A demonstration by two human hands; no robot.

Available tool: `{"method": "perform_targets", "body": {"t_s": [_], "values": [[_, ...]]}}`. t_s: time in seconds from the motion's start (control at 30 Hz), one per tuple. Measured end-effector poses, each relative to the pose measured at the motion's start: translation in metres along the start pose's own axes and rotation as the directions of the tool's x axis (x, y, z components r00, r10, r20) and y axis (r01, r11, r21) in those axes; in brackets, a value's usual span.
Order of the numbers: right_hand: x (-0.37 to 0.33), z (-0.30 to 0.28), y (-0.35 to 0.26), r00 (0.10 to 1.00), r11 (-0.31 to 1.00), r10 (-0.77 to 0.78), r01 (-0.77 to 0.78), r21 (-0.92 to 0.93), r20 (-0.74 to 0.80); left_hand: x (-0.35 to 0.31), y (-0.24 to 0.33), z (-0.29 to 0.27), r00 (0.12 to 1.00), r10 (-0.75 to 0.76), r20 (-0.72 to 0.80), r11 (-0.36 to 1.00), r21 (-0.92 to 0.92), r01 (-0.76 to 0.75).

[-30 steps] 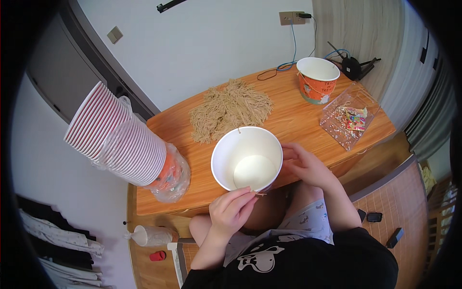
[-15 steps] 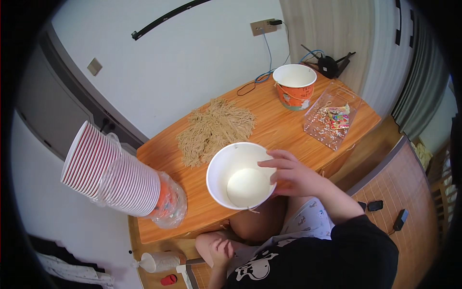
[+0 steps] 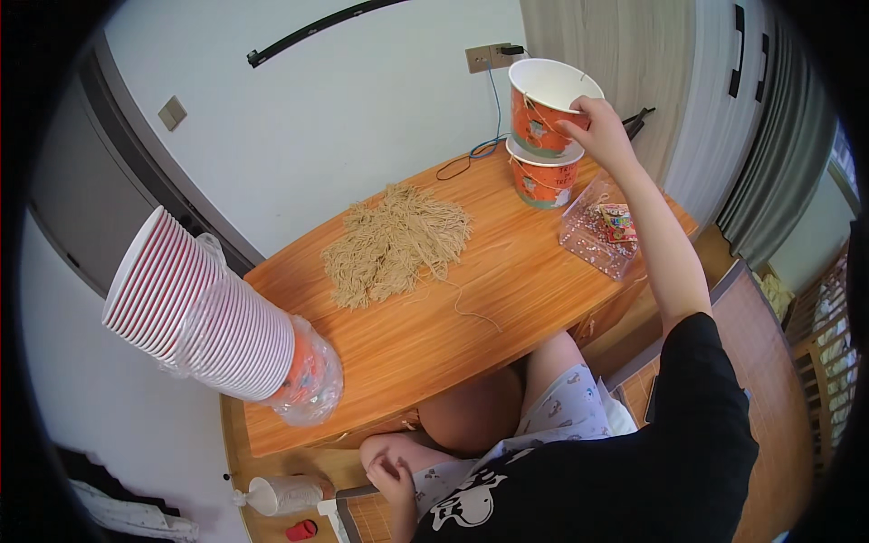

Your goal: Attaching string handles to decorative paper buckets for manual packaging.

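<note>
At the table's far right, my right hand (image 3: 600, 134) grips the rim of an orange paper bucket (image 3: 536, 122) with a white inside and a string handle. This bucket is held with its base in the mouth of a second orange bucket (image 3: 546, 188) standing on the table; whether it is fully seated I cannot tell. My left hand (image 3: 392, 478) is low by my leg, fingers loosely bent and apart, with nothing visible in it. A heap of tan strings (image 3: 398, 244) lies mid-table, one strand trailing toward the near edge.
A tall stack of white-rimmed buckets (image 3: 217, 317) in clear plastic leans at the table's left. Beside the standing bucket is a clear tray (image 3: 579, 237) holding small beads and a colourful packet (image 3: 618, 223). A blue cable (image 3: 496, 109) runs down the wall.
My right hand has carried the bucket from the near middle of the table to the far right, over the standing bucket. My left hand has stayed low by my leg.
</note>
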State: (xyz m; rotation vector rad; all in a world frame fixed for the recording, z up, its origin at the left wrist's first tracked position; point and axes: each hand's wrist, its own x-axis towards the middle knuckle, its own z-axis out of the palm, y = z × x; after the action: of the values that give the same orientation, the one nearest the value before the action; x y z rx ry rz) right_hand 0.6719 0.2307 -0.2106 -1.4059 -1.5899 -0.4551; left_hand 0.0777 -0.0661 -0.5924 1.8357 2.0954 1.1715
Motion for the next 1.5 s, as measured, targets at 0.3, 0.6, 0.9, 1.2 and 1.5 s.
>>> {"method": "perform_targets", "body": {"t_s": [0.3,0.6,0.9,1.2,1.5], "values": [[-0.009,0.032,0.041,0.989,0.997,0.054,-0.045,-0.069,0.14,-0.005,-0.004,0.003,0.997,-0.072,0.007,0.997,-0.002,0.072],[-0.043,0.048,0.046,0.969,0.997,-0.056,0.067,-0.039,0.24,-0.002,-0.01,0.008,0.999,-0.017,-0.029,1.0,0.023,0.018],[-0.053,0.057,0.038,0.923,0.969,-0.123,0.19,-0.157,0.364,0.0,-0.011,0.009,0.995,-0.097,0.013,0.995,-0.001,0.097],[-0.048,0.059,0.028,0.897,0.949,-0.116,0.227,-0.219,0.427,0.023,-0.019,-0.024,0.982,0.132,-0.136,0.985,0.132,-0.115],[-0.041,0.061,0.037,0.844,0.935,-0.097,0.259,-0.242,0.527,0.247,0.143,-0.268,0.25,0.713,-0.655,0.654,0.494,-0.573]]}}
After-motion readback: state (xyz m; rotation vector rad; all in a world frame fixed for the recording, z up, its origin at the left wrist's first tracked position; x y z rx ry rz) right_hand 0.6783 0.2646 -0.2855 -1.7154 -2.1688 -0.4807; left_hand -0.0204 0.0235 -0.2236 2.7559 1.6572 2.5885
